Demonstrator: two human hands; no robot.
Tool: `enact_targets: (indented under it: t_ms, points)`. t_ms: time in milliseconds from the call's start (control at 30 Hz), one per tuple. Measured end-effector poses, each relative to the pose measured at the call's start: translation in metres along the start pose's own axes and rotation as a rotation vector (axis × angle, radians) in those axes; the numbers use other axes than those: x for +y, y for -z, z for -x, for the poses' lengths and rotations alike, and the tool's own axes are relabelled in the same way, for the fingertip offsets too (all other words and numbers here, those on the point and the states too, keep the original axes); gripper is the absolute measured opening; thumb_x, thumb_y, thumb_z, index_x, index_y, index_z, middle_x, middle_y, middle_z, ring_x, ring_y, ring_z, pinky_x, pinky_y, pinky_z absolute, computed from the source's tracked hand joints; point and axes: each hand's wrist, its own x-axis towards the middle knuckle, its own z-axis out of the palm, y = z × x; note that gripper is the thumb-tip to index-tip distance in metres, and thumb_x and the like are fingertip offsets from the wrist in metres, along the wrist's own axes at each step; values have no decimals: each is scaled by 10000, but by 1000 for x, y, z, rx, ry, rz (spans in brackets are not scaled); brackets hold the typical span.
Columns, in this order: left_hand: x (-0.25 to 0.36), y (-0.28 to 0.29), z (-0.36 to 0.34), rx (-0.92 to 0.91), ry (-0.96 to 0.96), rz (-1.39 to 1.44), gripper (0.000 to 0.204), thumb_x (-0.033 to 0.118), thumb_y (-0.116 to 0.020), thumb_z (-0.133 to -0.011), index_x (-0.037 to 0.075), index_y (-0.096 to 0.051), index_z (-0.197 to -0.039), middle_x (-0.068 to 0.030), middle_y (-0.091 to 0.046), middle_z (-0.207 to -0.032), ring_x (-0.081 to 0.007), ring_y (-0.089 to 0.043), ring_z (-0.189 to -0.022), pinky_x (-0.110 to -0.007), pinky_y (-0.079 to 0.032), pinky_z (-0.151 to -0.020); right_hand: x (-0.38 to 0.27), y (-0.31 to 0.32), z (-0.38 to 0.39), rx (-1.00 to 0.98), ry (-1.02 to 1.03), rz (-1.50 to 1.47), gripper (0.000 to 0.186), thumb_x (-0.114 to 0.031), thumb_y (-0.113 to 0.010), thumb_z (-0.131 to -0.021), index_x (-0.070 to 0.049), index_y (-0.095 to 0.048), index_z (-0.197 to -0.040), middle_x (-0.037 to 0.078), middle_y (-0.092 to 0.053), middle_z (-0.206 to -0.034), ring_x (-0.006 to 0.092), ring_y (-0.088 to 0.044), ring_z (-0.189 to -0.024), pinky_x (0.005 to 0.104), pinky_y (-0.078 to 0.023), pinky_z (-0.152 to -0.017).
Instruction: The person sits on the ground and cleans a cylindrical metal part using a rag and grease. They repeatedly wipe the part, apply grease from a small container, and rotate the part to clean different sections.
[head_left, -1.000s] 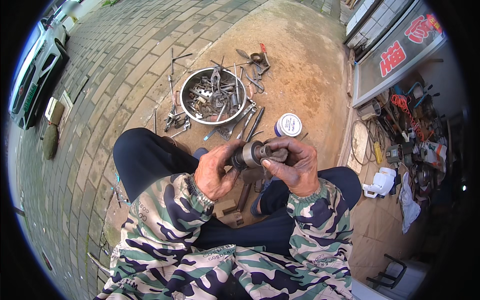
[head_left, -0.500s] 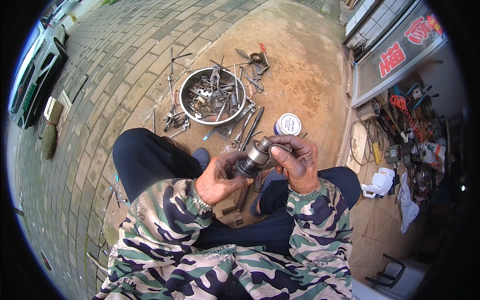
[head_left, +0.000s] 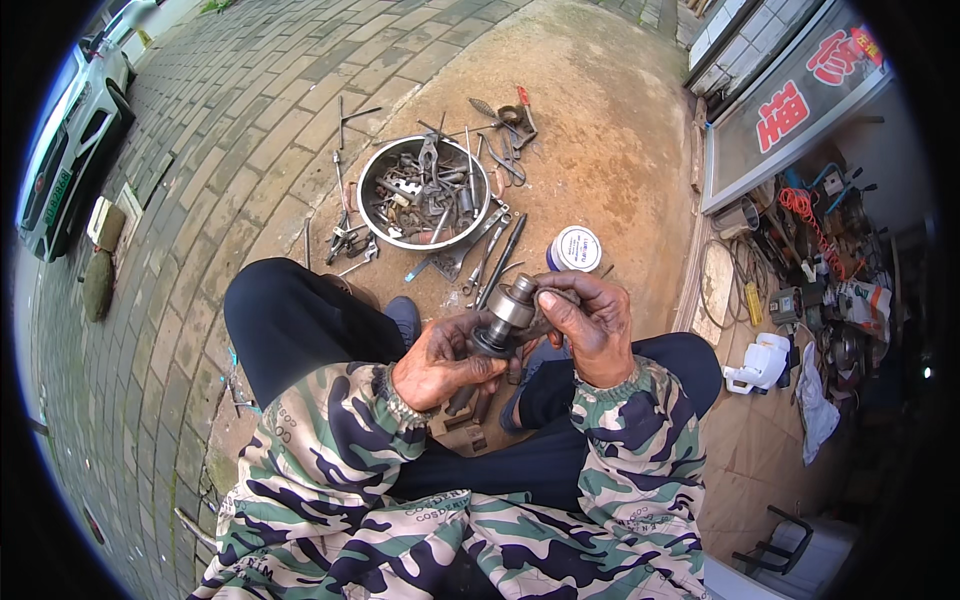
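Observation:
A stepped metal shaft (head_left: 513, 308), with a shiny collar and a dark flange at its lower end, is held up in front of my knees. My left hand (head_left: 440, 362) is closed around its lower end, thumb beside the flange. My right hand (head_left: 592, 322) is pinched closed at the upper side of the shaft, against a dark, dull piece that looks like a rag (head_left: 556, 297). The fingers hide most of that piece. Both hands are smeared with grease. Below them, between my legs, blocky metal parts (head_left: 463, 437) lie on the ground.
Beyond my hands stands a round metal basin (head_left: 366, 205) full of tools and parts. Wrenches and a long dark bar (head_left: 502, 262) lie around it. A white tub (head_left: 575, 249) stands right of these. A white jug (head_left: 757, 364) and cluttered shop gear are at the right.
Both hands and the shaft have shifted very slightly left, and the shaft is a little more upright. The grip of both hands looks the same.

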Motion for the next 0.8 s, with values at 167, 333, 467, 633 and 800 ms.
enact_targets:
  t_ms: [167, 333, 467, 633, 800]
  points:
    - [-2, 0, -1, -30, 39, 110, 434, 75, -672, -921, -63, -501, -1296, -130, -682, -1015, -150, -628, -742, -267, -511, -689, 2, 0, -1, -4, -27, -16, 268, -212, -693, -942, 34, -697, -1050, 4, -634, -714, 56, -526, -584, 228, -417, -520]
    - [-1, 0, -1, -61, 41, 179, 450, 67, -658, -922, -69, -485, -1315, -140, -681, -1029, -159, -632, -753, -270, -514, -712, 0, 0, 0, -13, -36, -11, 265, -212, -684, -947, 32, -696, -1049, -2, -620, -706, 55, -522, -583, 232, -416, -522]
    - [-6, 0, 0, -42, 20, 133, 445, 80, -665, -925, -59, -497, -1314, -135, -679, -1053, -152, -632, -781, -267, -517, -740, -1, -1, 0, -21, -22, 1, 254, -195, -679, -943, 32, -696, -1054, -1, -626, -714, 56, -527, -592, 232, -421, -530]
    - [-12, -1, -2, -8, -51, 34, 412, 98, -691, -930, -33, -539, -1289, -102, -672, -1070, -135, -631, -844, -275, -528, -780, -4, -1, -1, -32, 9, 51, 212, -152, -666, -932, 22, -707, -1045, 1, -638, -724, 59, -537, -609, 239, -427, -545]
    - [-14, -3, -3, 28, -89, -40, 410, 94, -716, -921, -24, -553, -1279, -81, -667, -1067, -128, -631, -878, -276, -530, -802, -5, -2, 0, -23, 1, 51, 190, -121, -655, -926, 18, -713, -1042, 0, -634, -717, 58, -530, -615, 239, -422, -555]
